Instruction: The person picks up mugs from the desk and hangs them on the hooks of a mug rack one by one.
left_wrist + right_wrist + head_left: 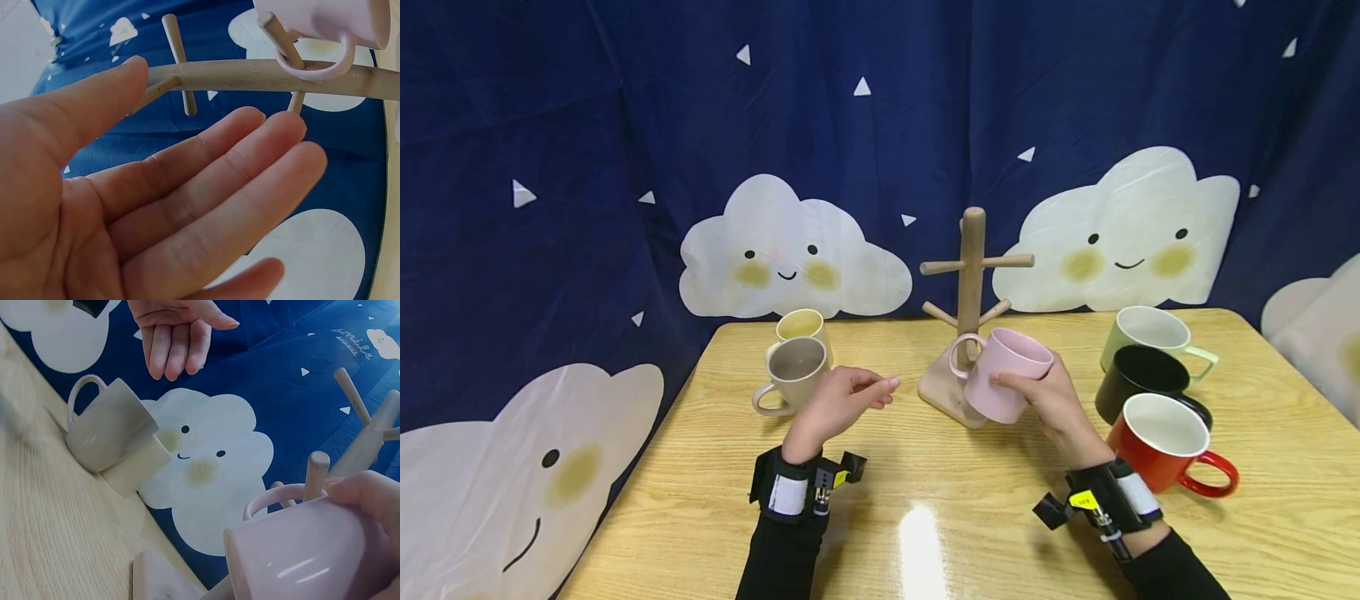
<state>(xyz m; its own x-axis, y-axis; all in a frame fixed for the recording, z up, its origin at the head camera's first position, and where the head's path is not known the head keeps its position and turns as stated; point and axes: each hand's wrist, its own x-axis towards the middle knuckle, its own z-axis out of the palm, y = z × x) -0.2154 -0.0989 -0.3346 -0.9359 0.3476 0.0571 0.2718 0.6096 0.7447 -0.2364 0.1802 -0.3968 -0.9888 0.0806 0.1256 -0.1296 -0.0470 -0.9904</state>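
My right hand [1062,410] grips a pink mug [1006,379] by its body, thumb along the near side. The mug is tilted in front of a wooden mug tree [972,287], its handle turned left toward the post. In the right wrist view a peg [317,475] stands close by the handle [275,497]; whether it passes through the loop I cannot tell. My left hand [838,407] holds nothing, its fingers loosely extended over the table. Nearest to it is a grey-beige mug [796,375], with a yellow mug [805,325] behind.
Along the right side stand a pale green mug [1150,329], a black mug [1138,383] and a red mug [1150,454], near my right forearm. Several pegs stick out from the post. A dark blue curtain [880,150] with clouds hangs behind the wooden table [880,517].
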